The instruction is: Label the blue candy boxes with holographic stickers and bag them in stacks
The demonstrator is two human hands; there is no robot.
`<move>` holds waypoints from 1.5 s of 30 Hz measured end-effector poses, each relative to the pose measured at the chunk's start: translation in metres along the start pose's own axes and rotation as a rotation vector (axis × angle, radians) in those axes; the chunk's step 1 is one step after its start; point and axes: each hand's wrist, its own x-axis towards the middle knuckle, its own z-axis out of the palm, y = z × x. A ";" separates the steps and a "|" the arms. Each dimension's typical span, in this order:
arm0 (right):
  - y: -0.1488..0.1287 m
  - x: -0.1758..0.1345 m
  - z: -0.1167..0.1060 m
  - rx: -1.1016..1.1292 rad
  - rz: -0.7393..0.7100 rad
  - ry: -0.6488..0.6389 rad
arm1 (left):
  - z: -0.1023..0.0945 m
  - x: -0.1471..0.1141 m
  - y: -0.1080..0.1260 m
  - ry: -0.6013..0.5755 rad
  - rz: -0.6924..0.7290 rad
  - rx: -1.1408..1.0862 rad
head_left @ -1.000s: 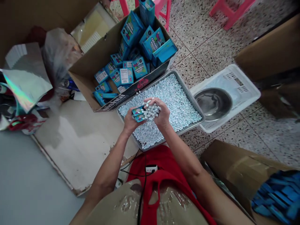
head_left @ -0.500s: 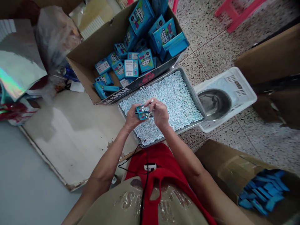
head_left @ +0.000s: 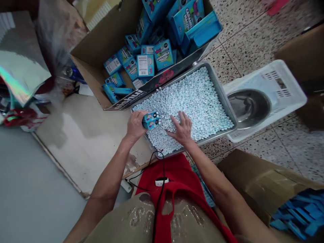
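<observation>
Two small blue candy boxes (head_left: 151,120), side by side, are gripped in my left hand (head_left: 135,125) over the left part of a metal tray (head_left: 215,84). A few white candies show at the right edge of these boxes. Small pale blue and white candies (head_left: 199,101) cover the tray. My right hand (head_left: 182,130) rests on the candies with its fingers spread, to the right of the boxes and apart from them. Whether any candies lie under its palm is hidden.
Behind the tray, a large cardboard box (head_left: 93,50) holds many blue candy boxes (head_left: 163,55). A steel bowl (head_left: 249,108) sits in a white plastic basket (head_left: 288,84) at right. Flat blue cartons (head_left: 301,212) fill another cardboard box (head_left: 248,175) at lower right. A white board (head_left: 83,141) lies left.
My right hand has left the boxes, moved right and down onto the candies, and opened. My left hand still holds the boxes, now slightly further left. The camera view has shifted.
</observation>
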 end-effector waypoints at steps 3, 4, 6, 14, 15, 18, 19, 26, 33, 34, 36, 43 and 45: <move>0.005 0.026 0.017 0.057 0.053 0.081 | 0.000 -0.009 -0.009 -0.002 -0.059 -0.012; 0.007 0.036 0.019 0.104 0.096 0.116 | 0.001 -0.012 -0.011 -0.007 -0.057 -0.057; 0.011 0.055 0.018 0.200 0.217 0.191 | 0.003 -0.018 -0.012 -0.020 -0.060 -0.192; -0.050 0.065 -0.026 1.444 0.622 0.203 | 0.017 -0.020 0.014 0.026 -0.146 -0.397; -0.064 0.061 -0.035 1.561 0.589 0.169 | 0.017 -0.018 0.019 0.031 -0.134 -0.384; -0.102 0.053 -0.063 1.646 0.409 0.230 | 0.016 -0.014 0.034 0.059 -0.101 -0.368; -0.111 0.052 -0.071 1.621 0.362 0.286 | 0.015 -0.014 0.039 0.072 -0.092 -0.365; -0.130 0.053 -0.106 1.463 0.378 0.433 | 0.025 -0.014 0.055 0.055 0.069 -0.485; -0.124 0.052 -0.103 1.362 0.160 0.379 | 0.040 -0.012 0.050 0.137 0.078 -0.500; -0.125 0.052 -0.100 1.328 0.137 0.369 | 0.041 -0.011 0.050 0.131 0.094 -0.485; -0.127 0.052 -0.094 1.285 0.113 0.352 | 0.042 -0.010 0.048 0.138 0.088 -0.464; -0.117 0.031 -0.093 1.160 0.042 0.172 | 0.036 -0.004 0.032 0.160 -0.011 -0.495; -0.092 0.041 -0.091 1.003 0.088 0.146 | 0.030 -0.006 0.023 0.145 -0.011 -0.507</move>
